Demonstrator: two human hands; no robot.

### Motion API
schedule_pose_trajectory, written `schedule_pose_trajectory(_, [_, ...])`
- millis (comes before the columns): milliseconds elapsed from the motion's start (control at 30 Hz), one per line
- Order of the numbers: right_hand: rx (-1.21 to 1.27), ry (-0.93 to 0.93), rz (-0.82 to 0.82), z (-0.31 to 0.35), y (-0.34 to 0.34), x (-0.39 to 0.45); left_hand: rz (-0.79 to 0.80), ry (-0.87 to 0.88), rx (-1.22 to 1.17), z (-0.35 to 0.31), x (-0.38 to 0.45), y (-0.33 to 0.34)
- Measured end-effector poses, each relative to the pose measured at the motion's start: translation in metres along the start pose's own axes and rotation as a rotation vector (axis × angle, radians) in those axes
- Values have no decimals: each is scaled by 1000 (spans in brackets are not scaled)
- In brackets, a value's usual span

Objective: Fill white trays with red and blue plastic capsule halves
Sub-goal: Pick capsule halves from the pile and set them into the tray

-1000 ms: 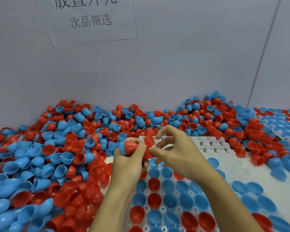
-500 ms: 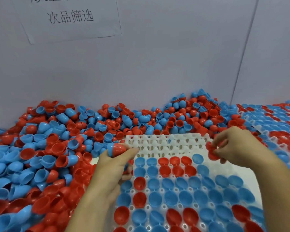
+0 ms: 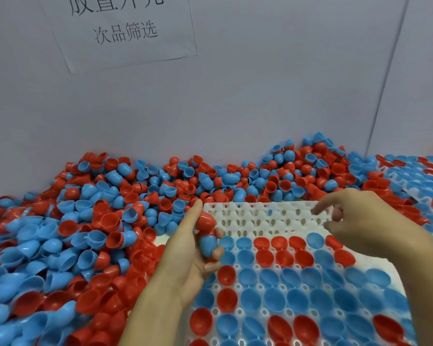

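Observation:
A white tray (image 3: 260, 216) with round sockets lies in front of me; its near rows hold red and blue capsule halves, its two far rows are bare. My left hand (image 3: 195, 250) grips a stack of nested halves (image 3: 206, 233), red at the top and blue below, at the tray's left edge. My right hand (image 3: 360, 221) hovers over the tray's far right corner with loosely spread fingers, nothing visible in it. A red half (image 3: 333, 242) sits in a socket just beneath it.
A deep heap of loose red and blue halves (image 3: 85, 233) covers the table to the left and along the grey wall. More filled trays (image 3: 415, 181) lie at the right. A paper sign (image 3: 125, 28) hangs on the wall.
My right hand carried a red half to the tray's right side and now hovers there with opened fingers. My left hand turned its stack more upright beside the tray.

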State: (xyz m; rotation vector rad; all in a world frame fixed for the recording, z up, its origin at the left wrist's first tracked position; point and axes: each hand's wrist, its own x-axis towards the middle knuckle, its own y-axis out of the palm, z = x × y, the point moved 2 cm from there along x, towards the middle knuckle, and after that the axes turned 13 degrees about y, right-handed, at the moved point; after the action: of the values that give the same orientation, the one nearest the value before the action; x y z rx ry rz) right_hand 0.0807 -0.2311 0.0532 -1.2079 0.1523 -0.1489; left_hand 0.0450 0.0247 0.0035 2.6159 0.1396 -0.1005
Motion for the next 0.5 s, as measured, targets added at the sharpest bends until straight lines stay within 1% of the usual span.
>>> schedule_pose_trajectory(33, [140, -120, -43, 18, 1, -8, 11, 12, 39, 1, 0, 1])
schedule_pose_trajectory(67, [304, -241, -27, 39, 4, -18, 21, 30, 97, 1, 1, 2])
schedule_pose_trajectory(100, [442, -348, 39, 61, 10, -30, 27, 56, 174, 2, 1, 3])
schedule_pose_trajectory(133, [525, -429, 117, 79, 18, -39, 32, 86, 255, 2, 2, 3])
schedule_pose_trajectory(167, [552, -481, 173, 93, 28, -45, 38, 111, 324, 3, 2, 4])
schedule_pose_trajectory(200, [561, -512, 193, 102, 37, -48, 39, 125, 370, 4, 2, 3])
schedule_pose_trajectory(267, [593, -506, 165, 106, 48, -45, 51, 125, 397, 6, 3, 2])
schedule_pose_trajectory(333, [653, -455, 148, 100, 50, -38, 86, 123, 376, 6, 3, 2])
schedule_pose_trajectory(400, [731, -416, 174, 92, 49, -31, 113, 141, 344, 6, 3, 3])
schedule_pose_trajectory(500, [864, -419, 248, 84, 47, -26, 123, 181, 238, 6, 4, 4])
